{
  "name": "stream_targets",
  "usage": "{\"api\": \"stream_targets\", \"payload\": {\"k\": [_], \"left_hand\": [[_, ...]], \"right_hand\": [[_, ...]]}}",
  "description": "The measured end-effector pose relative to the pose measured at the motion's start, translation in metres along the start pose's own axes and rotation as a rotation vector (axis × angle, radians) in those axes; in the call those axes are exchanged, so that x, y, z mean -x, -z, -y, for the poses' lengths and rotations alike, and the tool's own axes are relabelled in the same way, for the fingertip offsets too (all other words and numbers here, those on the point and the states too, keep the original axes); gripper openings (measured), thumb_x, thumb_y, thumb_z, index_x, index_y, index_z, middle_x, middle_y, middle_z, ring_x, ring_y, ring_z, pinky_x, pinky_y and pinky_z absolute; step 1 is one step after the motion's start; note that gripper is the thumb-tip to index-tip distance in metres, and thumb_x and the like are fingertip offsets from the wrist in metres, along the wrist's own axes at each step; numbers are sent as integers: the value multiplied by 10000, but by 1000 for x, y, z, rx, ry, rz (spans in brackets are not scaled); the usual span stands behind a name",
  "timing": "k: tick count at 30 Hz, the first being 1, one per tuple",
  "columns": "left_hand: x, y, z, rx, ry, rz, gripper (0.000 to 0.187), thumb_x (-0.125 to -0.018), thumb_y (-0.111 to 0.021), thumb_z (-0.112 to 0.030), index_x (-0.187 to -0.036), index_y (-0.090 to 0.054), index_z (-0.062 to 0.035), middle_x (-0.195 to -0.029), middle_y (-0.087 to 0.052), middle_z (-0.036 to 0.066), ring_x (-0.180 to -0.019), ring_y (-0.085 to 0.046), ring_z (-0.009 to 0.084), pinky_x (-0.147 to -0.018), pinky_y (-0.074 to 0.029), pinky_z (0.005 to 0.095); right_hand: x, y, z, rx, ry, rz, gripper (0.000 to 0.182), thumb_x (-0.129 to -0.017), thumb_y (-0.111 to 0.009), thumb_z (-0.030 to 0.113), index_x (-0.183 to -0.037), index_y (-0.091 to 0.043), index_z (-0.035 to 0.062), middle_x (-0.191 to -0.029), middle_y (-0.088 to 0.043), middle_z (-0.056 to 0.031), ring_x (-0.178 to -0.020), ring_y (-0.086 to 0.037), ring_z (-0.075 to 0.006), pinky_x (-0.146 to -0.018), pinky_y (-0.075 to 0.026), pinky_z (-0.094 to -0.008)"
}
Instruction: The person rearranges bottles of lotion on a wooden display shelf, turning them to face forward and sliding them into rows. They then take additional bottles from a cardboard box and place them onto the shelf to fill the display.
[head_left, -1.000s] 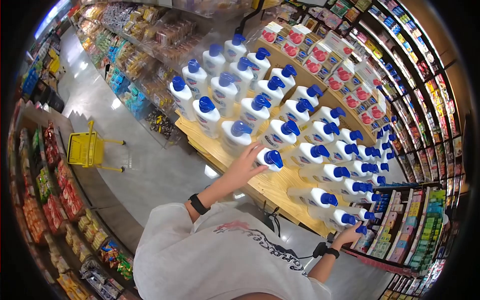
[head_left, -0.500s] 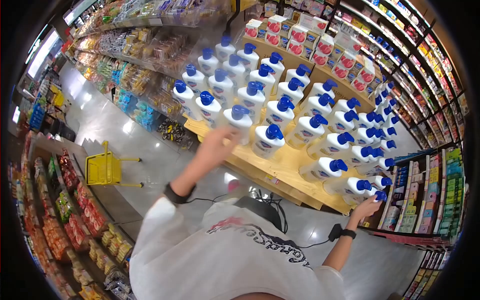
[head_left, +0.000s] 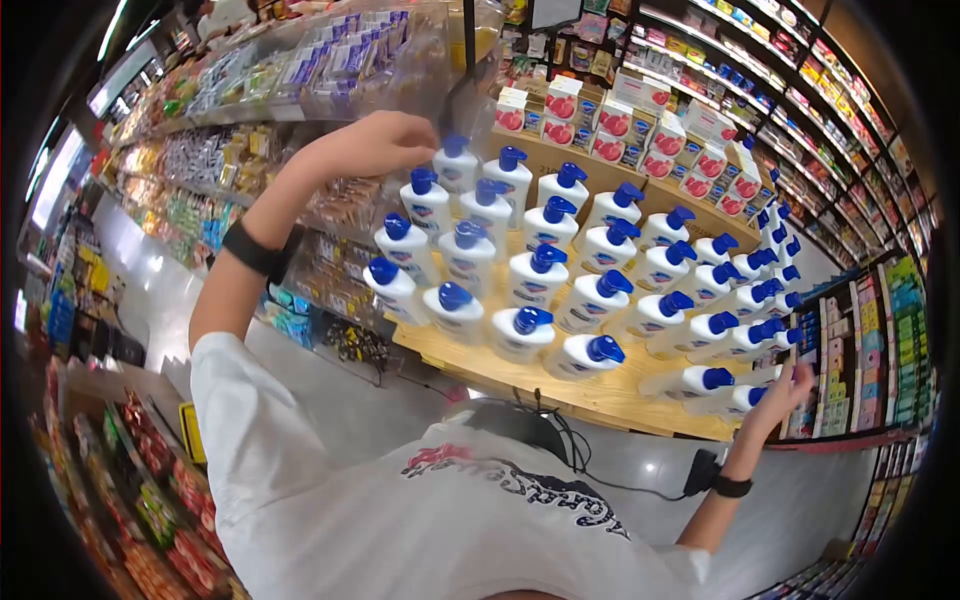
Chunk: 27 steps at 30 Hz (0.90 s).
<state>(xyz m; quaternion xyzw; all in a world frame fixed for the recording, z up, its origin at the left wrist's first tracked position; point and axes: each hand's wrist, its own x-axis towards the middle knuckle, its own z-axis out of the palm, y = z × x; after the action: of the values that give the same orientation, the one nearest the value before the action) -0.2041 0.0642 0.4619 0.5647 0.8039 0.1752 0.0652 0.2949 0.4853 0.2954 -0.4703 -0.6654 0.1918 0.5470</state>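
White pump bottles with blue pump heads stand in rows on a light wooden display table (head_left: 470, 358). My left hand (head_left: 385, 142) reaches over the back left corner, palm down and fingers stretched forward with nothing in them. Its fingertips come right beside the pump of the rearmost left bottle (head_left: 456, 165). At the right front, my right hand (head_left: 783, 396) is raised with its fingers apart, just beside the blue pump of a corner bottle (head_left: 740, 397). The wrist overlaps the edge of that group. Another bottle (head_left: 588, 356) stands tilted-looking at the front middle.
Cartons with red fruit pictures (head_left: 612, 122) sit behind the bottles on a cardboard box (head_left: 548, 158). Snack shelves (head_left: 250, 105) rise at the left, and packed shelves (head_left: 850, 345) stand at the right. Black cables (head_left: 567, 440) hang before my shirt.
My left hand has moved from a front bottle to the back left corner. My right hand has come off the corner bottle's pump and opened. The view has shifted.
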Motion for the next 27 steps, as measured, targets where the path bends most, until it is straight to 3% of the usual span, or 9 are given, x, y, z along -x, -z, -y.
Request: {"api": "stream_targets", "payload": {"k": [3,5,6,11,14,17,19,22,27], "left_hand": [[-51,-5,42,-186,-37,176,251,-865,-587,-173,-1056,-618,-13,-1009,-671,153,-891,-644,341,-776,-511,389],[-88,-26,76,-215,-48,247,268,-837,-599,-146,-1070,-607,-14,-1039,-653,183,-954,-622,364,-806,-501,406],[-104,-39,92,-230,-52,267,281,-823,-605,-133,-1077,-602,-14,-1054,-644,198,-985,-611,376,-821,-496,414],[-143,-96,147,-534,22,356,460,-780,-620,-98,-1220,-507,-27,-1125,-585,218,-1036,-589,387,-860,-492,444],[-147,-122,165,-536,17,295,460,-792,-621,-131,-1226,-509,-27,-1120,-590,212,-1013,-607,374,-830,-509,453],[-144,-138,178,-560,-86,145,404,-820,-617,-179,-1183,-533,-23,-1015,-614,201,-874,-646,356,-714,-536,436],[-150,-137,182,-569,-146,123,269,-836,-590,-181,-1052,-563,-23,-910,-628,173,-773,-659,336,-626,-540,419],[-149,-127,173,-675,-256,174,162,-829,-568,-154,-938,-564,-34,-866,-628,149,-786,-661,320,-627,-539,410],[-139,-134,198,-619,-383,-172,92,-810,-547,-112,-873,-558,-46,-825,-612,121,-761,-652,285,-604,-532,386]], "right_hand": [[14,-42,129,-249,199,277,206,-907,-608,133,-1090,-579,44,-1120,-518,-69,-1004,-507,-138,-871,-410,-274],[27,-51,232,55,378,444,221,-884,-630,207,-1050,-597,64,-1143,-516,-82,-1057,-497,-188,-888,-375,-296],[30,-60,264,19,428,491,227,-883,-629,216,-1050,-599,66,-1158,-513,-96,-1082,-491,-208,-909,-367,-317],[45,-115,361,156,738,588,318,-848,-656,264,-1087,-592,63,-1252,-477,-203,-1169,-467,-355,-989,-349,-446],[59,-148,375,285,925,652,367,-838,-656,271,-1111,-578,40,-1277,-459,-228,-1134,-475,-408,-977,-378,-484],[63,-167,382,369,967,824,389,-843,-641,261,-1135,-569,15,-1257,-470,-245,-1091,-499,-425,-940,-420,-494],[61,-187,380,414,931,913,402,-838,-643,254,-1149,-569,11,-1231,-481,-257,-1071,-515,-424,-921,-435,-489],[59,-221,379,531,848,1094,402,-836,-652,272,-1145,-566,29,-1201,-509,-234,-1063,-526,-418,-910,-445,-476],[68,-306,360,515,852,1328,466,-813,-630,286,-1177,-557,3,-1104,-574,-251,-995,-593,-414,-859,-488,-480]]}}
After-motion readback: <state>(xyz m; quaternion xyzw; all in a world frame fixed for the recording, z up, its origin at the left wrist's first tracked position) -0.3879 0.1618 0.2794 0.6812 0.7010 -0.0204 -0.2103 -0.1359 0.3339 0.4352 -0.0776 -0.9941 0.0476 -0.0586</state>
